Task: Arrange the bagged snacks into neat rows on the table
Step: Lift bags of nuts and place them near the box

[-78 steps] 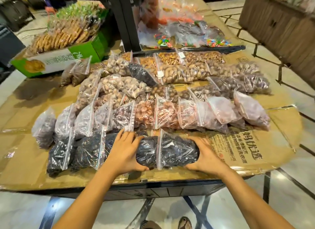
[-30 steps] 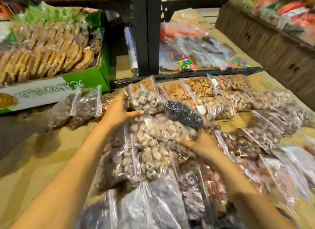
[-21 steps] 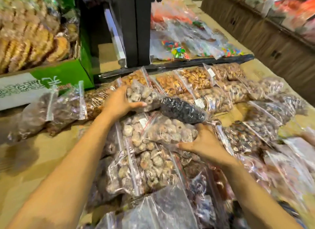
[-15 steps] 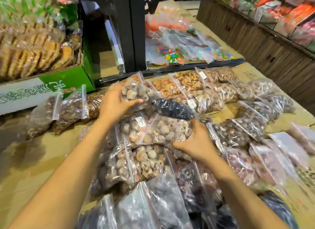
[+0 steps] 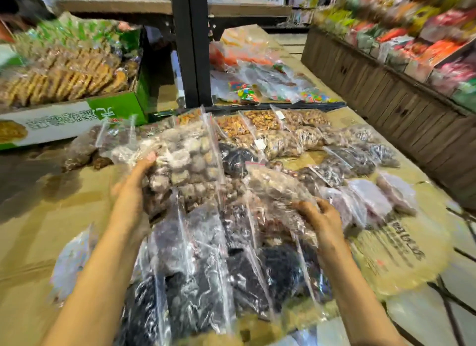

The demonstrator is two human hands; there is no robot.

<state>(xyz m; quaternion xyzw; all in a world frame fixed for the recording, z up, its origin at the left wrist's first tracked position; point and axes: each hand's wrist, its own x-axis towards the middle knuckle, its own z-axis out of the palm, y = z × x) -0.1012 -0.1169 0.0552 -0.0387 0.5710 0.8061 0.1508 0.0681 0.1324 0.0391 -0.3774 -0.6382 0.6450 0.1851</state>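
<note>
Clear zip bags of snacks cover the cardboard-topped table (image 5: pixel 51 224). My left hand (image 5: pixel 131 188) grips a raised bag of pale lumpy snacks (image 5: pixel 185 155), lifted above the piles. My right hand (image 5: pixel 322 219) pinches the near end of a second clear bag of light brown snacks (image 5: pixel 278 183), also lifted and tilted. Below them lie dark snack bags (image 5: pixel 195 281) in the front row. A black snack bag (image 5: pixel 237 160) lies behind, and nut bags (image 5: pixel 260 121) form the back row. The picture is blurred by motion.
A green and white carton of biscuits (image 5: pixel 72 116) stands at the back left. A black post (image 5: pixel 192 44) rises behind the bags, with bags of coloured sweets (image 5: pixel 247 93) beyond it. A wooden display counter (image 5: pixel 386 93) runs along the right. Pale pink bags (image 5: pixel 373 199) lie at the right.
Both hands have lifted their bags off the pile and drawn them toward me. The left bag now hangs high. The camera has tilted up and pulled back.
</note>
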